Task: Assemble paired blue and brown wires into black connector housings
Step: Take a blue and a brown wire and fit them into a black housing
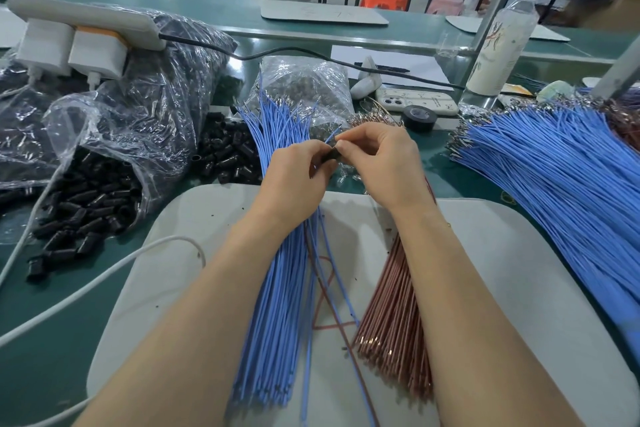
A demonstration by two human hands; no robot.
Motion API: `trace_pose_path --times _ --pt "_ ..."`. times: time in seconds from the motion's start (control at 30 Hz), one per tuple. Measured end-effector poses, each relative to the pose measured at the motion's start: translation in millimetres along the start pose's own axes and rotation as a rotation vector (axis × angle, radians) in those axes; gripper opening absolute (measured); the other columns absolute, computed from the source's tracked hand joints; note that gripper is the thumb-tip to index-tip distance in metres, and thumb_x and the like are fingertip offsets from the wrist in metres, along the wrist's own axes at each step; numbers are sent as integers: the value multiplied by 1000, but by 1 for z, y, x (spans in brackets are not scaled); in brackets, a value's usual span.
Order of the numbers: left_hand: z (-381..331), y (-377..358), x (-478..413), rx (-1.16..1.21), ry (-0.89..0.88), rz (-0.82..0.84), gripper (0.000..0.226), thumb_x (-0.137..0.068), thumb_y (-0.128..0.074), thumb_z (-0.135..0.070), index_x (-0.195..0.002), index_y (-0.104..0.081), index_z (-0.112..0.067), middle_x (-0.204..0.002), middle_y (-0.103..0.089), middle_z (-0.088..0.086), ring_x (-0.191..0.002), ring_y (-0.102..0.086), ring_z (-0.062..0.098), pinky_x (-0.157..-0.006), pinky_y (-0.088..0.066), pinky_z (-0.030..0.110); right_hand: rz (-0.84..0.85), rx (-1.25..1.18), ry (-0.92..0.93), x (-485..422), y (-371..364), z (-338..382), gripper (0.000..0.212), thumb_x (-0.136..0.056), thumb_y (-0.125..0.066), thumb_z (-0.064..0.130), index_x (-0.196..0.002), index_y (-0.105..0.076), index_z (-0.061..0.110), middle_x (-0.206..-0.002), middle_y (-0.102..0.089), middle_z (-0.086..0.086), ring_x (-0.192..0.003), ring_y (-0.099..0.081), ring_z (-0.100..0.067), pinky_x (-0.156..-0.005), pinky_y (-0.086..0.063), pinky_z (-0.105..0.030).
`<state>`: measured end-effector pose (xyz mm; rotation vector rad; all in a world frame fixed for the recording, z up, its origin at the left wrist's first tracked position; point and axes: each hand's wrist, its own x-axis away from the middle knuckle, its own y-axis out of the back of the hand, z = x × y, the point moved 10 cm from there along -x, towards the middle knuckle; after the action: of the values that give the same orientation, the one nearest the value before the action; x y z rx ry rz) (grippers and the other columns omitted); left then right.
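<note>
forearms, two, bare, entering from the bottom edge and laid over a grey mat (519,288) at lower centre.

item 1: blue wire bundle (277,322), on the mat between the forearms, its upper part passing under the left wrist.

item 2: brown wire bundle (391,329), on the mat just right of the blue one, partly under the right forearm.

item 3: black connector housing (334,153), mid-frame, held off the table between both hands. left hand (294,180) has thumb and fingers curled onto its left side; right hand (381,163) nips its upper right with thumb and forefinger. i see a thin blue wire tip (331,136) poking up out of the pinch; whether it is seated i cannot tell.

item 4: loose black housings (228,152), heaped on the green table (52,350) left of the hands; more spill from a clear bag (104,149) at middle left.

item 5: fanned blue wires (561,166), right edge of frame.

item 6: phone (415,101), tape roll (419,116) and bottle (502,35), upper right.
</note>
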<state>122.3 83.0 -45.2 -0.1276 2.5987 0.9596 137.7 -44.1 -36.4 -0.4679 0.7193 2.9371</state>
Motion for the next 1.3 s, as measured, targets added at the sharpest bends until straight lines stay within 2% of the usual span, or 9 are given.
trace_pose_path --times 0.4,0.5,0.63,0.7,0.77,0.9,0.97,1.17,1.3 --pt "3 4 -1 -44 1 -23 12 -91 -59 -15 -91 -70 -10 -57 -49 -6 -51 -40 7 -49 -29 16 34 -105 -61 1 -13 -10 16 -84 -68 9 -78 -69 24 -84 -72 -6 -86 -69 -23 -87 -53 -47" --pt "6 1 0 -38 16 -11 13 -91 -59 -17 -92 -70 -10 -62 -57 -3 -55 -43 9 -54 -37 17 44 -116 -88 1 -15 -12 13 -86 -66 8 -80 -70 20 -85 -72 -10 -85 -69 -24 -87 -54 -45" --pt "10 -3 0 2 49 13 14 -89 -61 -19 -97 -71 -12 -79 -68 2 -66 -52 15 -67 -45 27 79 -333 -215 4 -14 -21 16 -94 -54 4 -88 -68 11 -85 -70 -13 -67 -66 -7 -69 -57 -19" --pt "9 -3 1 10 47 13 13 -89 -62 -19 -96 -71 -12 -80 -69 4 -70 -55 18 -69 -46 29 71 -397 -249 4 -11 -24 19 -96 -51 3 -88 -66 11 -80 -67 -7 -62 -64 -3 -65 -54 -14" --pt "9 -3 1 12 46 13 14 -89 -62 -19 -96 -71 -11 -80 -69 5 -70 -56 19 -69 -46 30 83 -347 -230 4 -12 -23 17 -94 -56 5 -84 -67 12 -78 -68 -8 -65 -65 -8 -68 -56 -18" --pt "6 -4 2 13 28 26 15 -90 -61 -19 -98 -71 -13 -79 -69 3 -64 -51 13 -63 -41 23 59 -244 -194 4 -13 -20 10 -89 -63 7 -81 -68 11 -86 -71 -19 -84 -69 -33 -84 -57 -42" --pt "5 -3 2 1 16 22 14 -90 -60 -18 -97 -72 -13 -75 -66 1 -59 -47 10 -59 -36 21 54 -259 -194 5 -14 -20 11 -88 -63 6 -80 -67 11 -87 -71 -20 -86 -69 -34 -86 -56 -45" --pt "6 0 2 -7 37 0 15 -89 -61 -22 -100 -70 -18 -74 -62 -7 -58 -46 3 -62 -39 22 115 -323 -199 6 -18 -18 8 -90 -62 7 -85 -68 11 -86 -70 -14 -77 -67 -18 -80 -58 -30" --pt "4 -2 4 39 29 38 12 -88 -62 -24 -95 -70 -18 -75 -65 -5 -59 -48 3 -58 -36 12 211 -272 -178 9 -19 -16 8 -91 -62 9 -84 -66 11 -74 -67 -5 -60 -60 -5 -60 -53 -17"
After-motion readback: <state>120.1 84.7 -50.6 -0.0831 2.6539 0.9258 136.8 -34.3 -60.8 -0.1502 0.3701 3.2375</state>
